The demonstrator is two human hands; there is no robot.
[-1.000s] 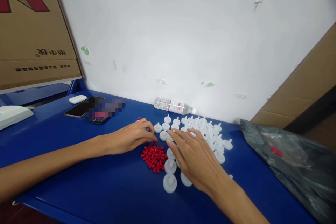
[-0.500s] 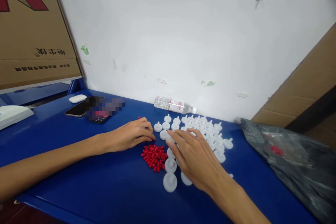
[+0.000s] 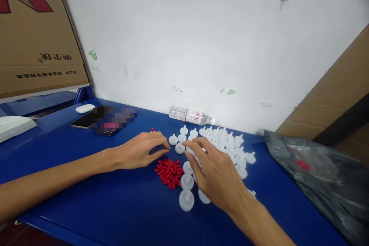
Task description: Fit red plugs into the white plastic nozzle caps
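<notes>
My left hand [image 3: 145, 149] rests at the table's middle, thumb and index tips brought together just left of the white pieces. Anything between those tips is too small to make out. Below it lies a pile of small red caps [image 3: 169, 173]. My right hand [image 3: 216, 169] arches over the white plastic discs with short stems [image 3: 186, 200], covering several of them. Its thumb and fingers are curled around a white disc with a stem, partly hidden by the hand. A single red cap [image 3: 152, 130] shows behind my left hand.
A clear plastic bottle [image 3: 191, 116] lies along the wall. Two phones [image 3: 86, 119], partly blurred, and a white case [image 3: 85, 108] are at the left. A dark plastic bag [image 3: 323, 192] covers the right side of the blue table [image 3: 115, 207]. Cardboard [image 3: 37, 38] stands at the left.
My right hand has gone from lying flatter over the white discs to curled fingers. My left hand's thumb and index have formed a rounder pinch, with a gap behind the tips.
</notes>
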